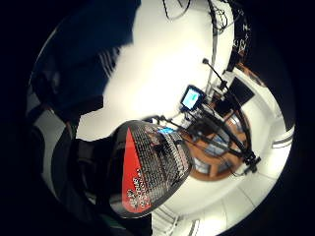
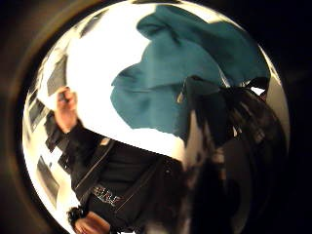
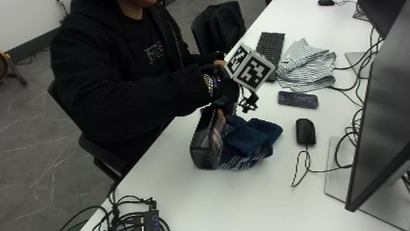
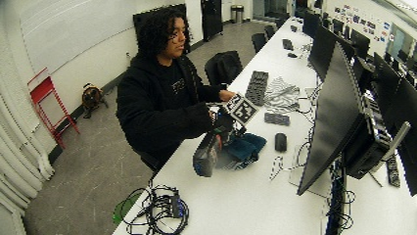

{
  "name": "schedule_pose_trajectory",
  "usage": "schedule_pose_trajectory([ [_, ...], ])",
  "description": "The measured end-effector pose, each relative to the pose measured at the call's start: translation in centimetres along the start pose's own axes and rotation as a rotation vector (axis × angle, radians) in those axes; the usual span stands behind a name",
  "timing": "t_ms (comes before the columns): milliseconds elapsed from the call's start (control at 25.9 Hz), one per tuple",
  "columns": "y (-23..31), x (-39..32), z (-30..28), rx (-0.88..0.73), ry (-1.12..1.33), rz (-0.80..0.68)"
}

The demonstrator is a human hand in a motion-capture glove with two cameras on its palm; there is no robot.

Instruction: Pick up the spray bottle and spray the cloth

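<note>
Beside cloth (image 3: 251, 139), spray bottle (image 3: 208, 142) hangs base-down, tilted.

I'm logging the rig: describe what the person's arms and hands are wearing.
Both arms are in long black sleeves of a black hooded jacket. The right hand wears a black glove with a beaded band at the wrist. The other hand is bare.

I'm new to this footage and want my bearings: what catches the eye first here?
The gloved right hand grips a dark spray bottle by its top, the bottle tilted with its base near the white table. Right beside it lies a crumpled blue cloth, which the thumb side palm view shows spread below the hand. Behind the cloth sit a black mouse and a phone.
</note>
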State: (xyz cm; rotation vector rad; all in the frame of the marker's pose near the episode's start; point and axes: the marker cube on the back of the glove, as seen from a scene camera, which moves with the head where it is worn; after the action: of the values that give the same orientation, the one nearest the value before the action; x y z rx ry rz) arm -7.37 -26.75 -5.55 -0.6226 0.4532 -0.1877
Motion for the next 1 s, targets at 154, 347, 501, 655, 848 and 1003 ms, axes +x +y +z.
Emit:
schedule_pose_trajectory([
  [154, 0.1, -2.8, -5.0, 0.259, -0.204, -0.166],
  [347, -0.9, -6.4, -10.0, 0.556, -0.592, -0.387],
  [501, -2.5, -8.8, -12.0, 0.684, -0.858, -0.522],
  [655, -4.5, -10.8, -12.5, 0.778, -1.072, -0.558],
  [848, -8.1, -12.3, -11.4, 0.841, -1.244, -0.462],
  [1003, -10.0, -12.6, -11.1, 0.867, -1.364, -0.425],
])
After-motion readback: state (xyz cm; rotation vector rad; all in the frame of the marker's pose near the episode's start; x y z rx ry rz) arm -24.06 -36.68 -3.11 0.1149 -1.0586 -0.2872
